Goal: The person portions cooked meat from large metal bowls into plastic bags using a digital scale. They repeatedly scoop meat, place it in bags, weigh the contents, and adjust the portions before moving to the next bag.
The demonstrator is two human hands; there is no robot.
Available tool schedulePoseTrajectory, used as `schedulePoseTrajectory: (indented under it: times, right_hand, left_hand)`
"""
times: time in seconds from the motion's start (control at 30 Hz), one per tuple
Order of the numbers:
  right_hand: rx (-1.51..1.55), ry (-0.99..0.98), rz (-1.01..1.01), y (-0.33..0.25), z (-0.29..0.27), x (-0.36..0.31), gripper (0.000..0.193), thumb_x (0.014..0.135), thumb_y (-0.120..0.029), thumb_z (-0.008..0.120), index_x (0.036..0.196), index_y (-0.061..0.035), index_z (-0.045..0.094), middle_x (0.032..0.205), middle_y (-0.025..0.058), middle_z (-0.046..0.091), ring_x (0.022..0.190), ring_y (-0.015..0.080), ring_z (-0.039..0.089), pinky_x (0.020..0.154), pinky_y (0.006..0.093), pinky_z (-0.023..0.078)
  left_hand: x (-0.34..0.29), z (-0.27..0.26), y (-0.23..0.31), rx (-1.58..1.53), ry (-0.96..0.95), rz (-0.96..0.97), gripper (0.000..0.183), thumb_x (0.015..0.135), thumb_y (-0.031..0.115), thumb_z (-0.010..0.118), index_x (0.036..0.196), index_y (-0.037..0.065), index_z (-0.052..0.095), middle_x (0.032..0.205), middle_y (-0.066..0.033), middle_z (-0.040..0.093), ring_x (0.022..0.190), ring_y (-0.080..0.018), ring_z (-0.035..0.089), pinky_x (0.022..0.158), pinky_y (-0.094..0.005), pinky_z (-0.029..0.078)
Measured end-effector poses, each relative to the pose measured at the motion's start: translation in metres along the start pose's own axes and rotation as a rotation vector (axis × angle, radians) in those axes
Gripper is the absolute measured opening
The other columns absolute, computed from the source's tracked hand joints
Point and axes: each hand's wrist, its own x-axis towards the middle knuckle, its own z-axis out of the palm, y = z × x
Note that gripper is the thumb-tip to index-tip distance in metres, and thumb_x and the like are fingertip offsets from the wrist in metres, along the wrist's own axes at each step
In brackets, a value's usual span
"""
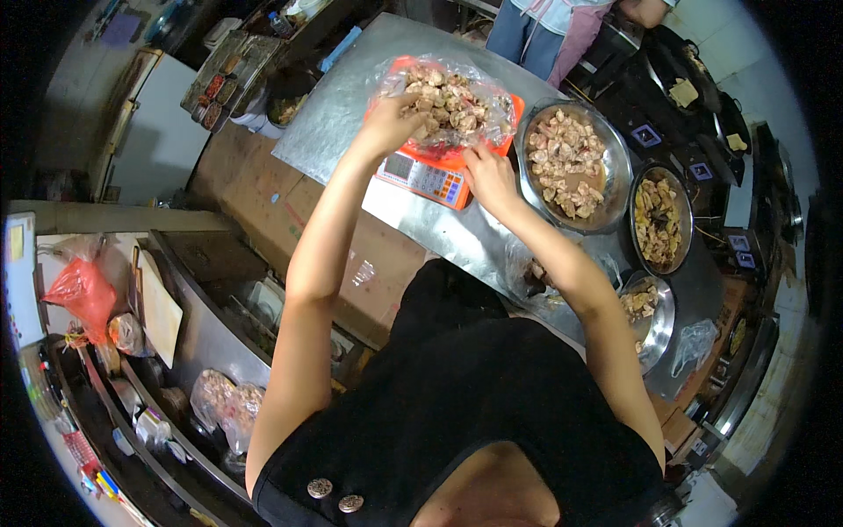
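Observation:
A clear plastic bag [500,107] full of pale chopped meat pieces [452,98] lies opened out on the orange tray [518,114] of a weighing scale [423,178]. Over the bag's left side, my left hand [386,127] reaches in with its fingers curled at the meat; what they grip is hidden. At the tray's near right corner, my right hand [492,178] pinches the bag's edge. Just right of it, a large steel bowl [618,180] holds more pale meat pieces with some liquid.
The scale stands on a metal table [338,97]. Farther right are a bowl of yellowish pieces [659,220], a smaller bowl [660,329] and a crumpled plastic bag [694,344]. Another person [536,39] stands at the far edge. Bagged meat [228,404] lies lower left.

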Motion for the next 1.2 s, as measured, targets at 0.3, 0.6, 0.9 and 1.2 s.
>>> schedulePoseTrajectory:
  times: [0.3, 0.6, 0.9, 1.2]
  right_hand:
    - [0.218, -0.001, 0.189, -0.006, 0.001, 0.008, 0.035, 0.07, -0.011, 0.07, 0.103, -0.0031, 0.059, 0.105, 0.0166, 0.053, 0.089, 0.0368, 0.062, 0.075, 0.044, 0.052]
    - [0.425, 0.071, 0.209, -0.004, -0.068, -0.01, 0.026, 0.073, -0.008, 0.069, 0.097, -0.003, 0.061, 0.095, 0.013, 0.056, 0.079, 0.0268, 0.062, 0.069, 0.0365, 0.051]
    - [0.164, 0.171, 0.572, 0.113, -0.111, -0.075, 0.033, 0.079, -0.017, 0.069, 0.107, -0.0029, 0.06, 0.102, 0.0146, 0.062, 0.092, 0.027, 0.063, 0.076, 0.0349, 0.051]
    - [0.636, 0.213, 0.175, 0.034, -0.091, 0.042, 0.033, 0.084, -0.009, 0.063, 0.116, -0.0025, 0.059, 0.109, 0.0129, 0.061, 0.092, 0.024, 0.065, 0.079, 0.0313, 0.053]
  left_hand:
    - [-0.122, -0.056, -0.018, -0.502, 0.501, -0.081, 0.038, 0.091, 0.015, 0.06, 0.124, -0.002, 0.055, 0.122, -0.0124, 0.06, 0.112, -0.0194, 0.057, 0.095, -0.0318, 0.045]
    - [-0.248, -0.047, -0.134, -0.646, 0.778, -0.52, 0.042, 0.091, 0.018, 0.063, 0.127, 0.0, 0.052, 0.122, -0.0109, 0.058, 0.11, -0.0191, 0.058, 0.092, -0.0323, 0.048]
    - [-0.195, -0.04, -0.113, -0.61, 0.73, -0.455, 0.042, 0.089, 0.015, 0.064, 0.125, -0.003, 0.053, 0.119, -0.0152, 0.06, 0.108, -0.0206, 0.058, 0.091, -0.0302, 0.046]
    - [-0.09, -0.017, -0.084, -0.446, 0.569, -0.192, 0.047, 0.084, 0.007, 0.066, 0.127, -0.004, 0.05, 0.116, -0.0186, 0.061, 0.109, -0.0234, 0.059, 0.093, -0.0335, 0.047]
